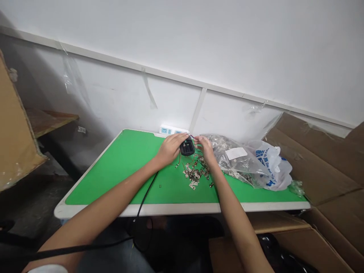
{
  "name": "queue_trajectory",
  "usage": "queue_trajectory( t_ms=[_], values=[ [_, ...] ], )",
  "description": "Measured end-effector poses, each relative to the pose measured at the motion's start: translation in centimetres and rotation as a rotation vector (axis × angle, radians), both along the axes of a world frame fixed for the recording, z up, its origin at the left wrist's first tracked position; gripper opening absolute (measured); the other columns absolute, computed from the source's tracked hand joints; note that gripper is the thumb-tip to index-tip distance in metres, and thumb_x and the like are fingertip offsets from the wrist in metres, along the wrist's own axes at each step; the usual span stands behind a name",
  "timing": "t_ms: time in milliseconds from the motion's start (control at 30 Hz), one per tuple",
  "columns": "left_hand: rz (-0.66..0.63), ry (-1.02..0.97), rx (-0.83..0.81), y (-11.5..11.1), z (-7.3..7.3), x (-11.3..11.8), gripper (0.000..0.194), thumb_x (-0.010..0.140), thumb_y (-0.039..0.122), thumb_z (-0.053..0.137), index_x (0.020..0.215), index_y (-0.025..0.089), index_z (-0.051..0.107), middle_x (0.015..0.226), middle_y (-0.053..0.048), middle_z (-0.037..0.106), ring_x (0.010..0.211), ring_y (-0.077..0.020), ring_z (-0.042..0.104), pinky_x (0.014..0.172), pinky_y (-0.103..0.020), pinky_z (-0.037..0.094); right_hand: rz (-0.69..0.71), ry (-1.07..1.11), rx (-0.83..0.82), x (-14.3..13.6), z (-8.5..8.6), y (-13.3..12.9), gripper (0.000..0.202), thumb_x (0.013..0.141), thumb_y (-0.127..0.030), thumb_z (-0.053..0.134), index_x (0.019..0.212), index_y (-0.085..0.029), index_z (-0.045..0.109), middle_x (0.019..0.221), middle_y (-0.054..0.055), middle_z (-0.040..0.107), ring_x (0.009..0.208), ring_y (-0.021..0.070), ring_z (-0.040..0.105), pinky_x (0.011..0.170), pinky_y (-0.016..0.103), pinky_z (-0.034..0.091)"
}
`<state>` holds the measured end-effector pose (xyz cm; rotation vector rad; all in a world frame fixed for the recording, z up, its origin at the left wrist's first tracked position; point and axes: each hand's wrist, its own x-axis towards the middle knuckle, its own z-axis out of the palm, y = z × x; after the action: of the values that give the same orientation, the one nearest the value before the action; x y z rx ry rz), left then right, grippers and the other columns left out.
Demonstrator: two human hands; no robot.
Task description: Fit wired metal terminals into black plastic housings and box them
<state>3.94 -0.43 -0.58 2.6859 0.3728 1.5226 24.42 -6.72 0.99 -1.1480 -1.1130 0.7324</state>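
Note:
A small black plastic housing [187,148] with an open, hollow interior is at the far middle of the green tabletop. My left hand [170,148] is closed on its left side and far end, with the fingertips at the top. On the other side, my right hand [205,147] has its fingers pinched around a thin dark wire [192,137] at the housing's far right corner. The wire's end is too small to make out. Just nearer to me lies a loose pile of small metal parts [195,174] with thin wires among them.
A white power strip [167,130] lies against the wall behind the housing. Clear plastic bags of parts [227,151] and a white bag with blue print [271,167] cover the table's right end. Cardboard boxes [318,163] stand at the right. A black cable [146,195] hangs over the front edge.

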Motion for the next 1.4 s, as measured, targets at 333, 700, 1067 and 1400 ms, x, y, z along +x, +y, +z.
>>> queue_trajectory(
  t_ms=[333, 700, 1067, 1400],
  values=[
    [0.069, 0.054, -0.065, 2.1, -1.3, -0.8, 0.057, 0.095, 0.008, 0.046, 0.150, 0.017, 0.056, 0.154, -0.013, 0.061, 0.144, -0.0273, 0.055, 0.123, -0.057, 0.043, 0.471, -0.802, -0.279, 3.1, 1.2, -1.9, 0.013, 0.076, -0.034, 0.078, 0.086, -0.025, 0.080, 0.095, 0.002, 0.076, 0.092, 0.0222, 0.065, 0.089, 0.036, 0.047],
    [0.009, 0.090, -0.035, 2.2, -1.9, -0.7, 0.060, 0.093, 0.006, 0.052, 0.151, 0.021, 0.056, 0.150, -0.013, 0.063, 0.141, -0.0274, 0.058, 0.120, -0.057, 0.047, 0.427, -1.000, -0.300, 1.5, -0.3, -1.4, 0.014, 0.071, -0.012, 0.077, 0.067, -0.026, 0.077, 0.084, 0.006, 0.073, 0.097, 0.0297, 0.062, 0.094, 0.041, 0.048],
    [0.014, 0.044, -0.062, 2.3, -2.1, -0.9, 0.059, 0.092, 0.006, 0.052, 0.149, 0.023, 0.057, 0.145, -0.012, 0.067, 0.137, -0.0257, 0.061, 0.117, -0.056, 0.049, 0.367, -0.754, -0.245, 1.2, 0.2, -1.9, 0.006, 0.079, -0.019, 0.064, 0.080, -0.025, 0.066, 0.076, -0.001, 0.068, 0.068, 0.0187, 0.059, 0.064, 0.030, 0.046],
    [0.027, 0.045, -0.116, 2.2, -1.7, -1.2, 0.051, 0.091, 0.009, 0.058, 0.140, 0.023, 0.064, 0.139, -0.011, 0.071, 0.134, -0.0281, 0.062, 0.115, -0.060, 0.049, 0.162, -0.543, -0.106, 1.6, 0.4, -1.2, 0.031, 0.082, -0.025, 0.074, 0.112, -0.025, 0.078, 0.090, 0.003, 0.082, 0.086, 0.0249, 0.075, 0.088, 0.044, 0.057]
  ],
)
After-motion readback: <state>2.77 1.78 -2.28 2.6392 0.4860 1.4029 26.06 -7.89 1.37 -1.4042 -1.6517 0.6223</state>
